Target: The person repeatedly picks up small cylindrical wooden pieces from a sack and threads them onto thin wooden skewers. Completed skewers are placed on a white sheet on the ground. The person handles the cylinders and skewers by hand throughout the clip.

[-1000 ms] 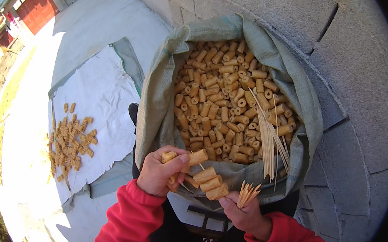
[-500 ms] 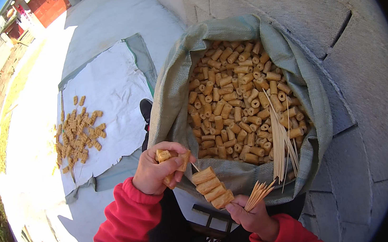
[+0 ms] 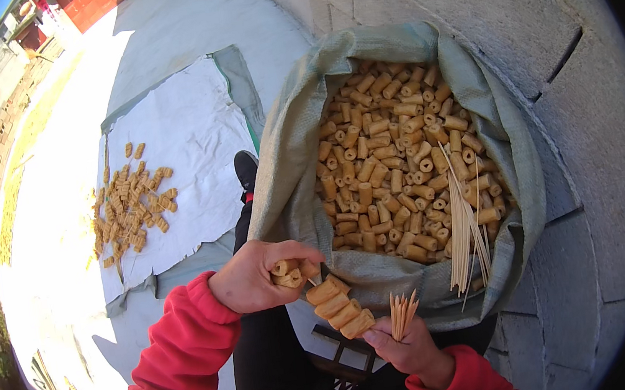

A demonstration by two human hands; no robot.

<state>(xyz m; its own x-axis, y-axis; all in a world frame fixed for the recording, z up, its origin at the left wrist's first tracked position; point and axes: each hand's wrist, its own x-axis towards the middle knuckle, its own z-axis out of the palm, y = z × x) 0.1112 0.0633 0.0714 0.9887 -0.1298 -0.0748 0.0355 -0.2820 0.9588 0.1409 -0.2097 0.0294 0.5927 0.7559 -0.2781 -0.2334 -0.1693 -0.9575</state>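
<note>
My left hand [image 3: 260, 276] is closed around a few short, tan hollow rolls [image 3: 287, 273], which look like bean-curd rolls, close to the bare tip of a bamboo skewer. Several rolls [image 3: 339, 307] sit side by side on that skewer. Its lower end is pinched in my right hand [image 3: 414, 351], which also grips a bundle of bamboo skewers [image 3: 403, 314] with their points up. My left fingertips are partly hidden behind the hand. Just beyond my hands, a grey-green woven sack [image 3: 281, 191] with a rolled-down rim is full of loose rolls [image 3: 394, 162].
Loose bamboo skewers [image 3: 461, 228] lie on the rolls at the sack's right side. To the left, a white sheet [image 3: 189, 124] on the ground bears a pile of skewered rolls [image 3: 133, 208]. A block wall [image 3: 594, 163] stands along the right.
The whole view has shifted slightly. My left hand has turned and drawn a little away from the skewer's tip, still holding rolls. The skewer bundle in my right hand now points more upright.
</note>
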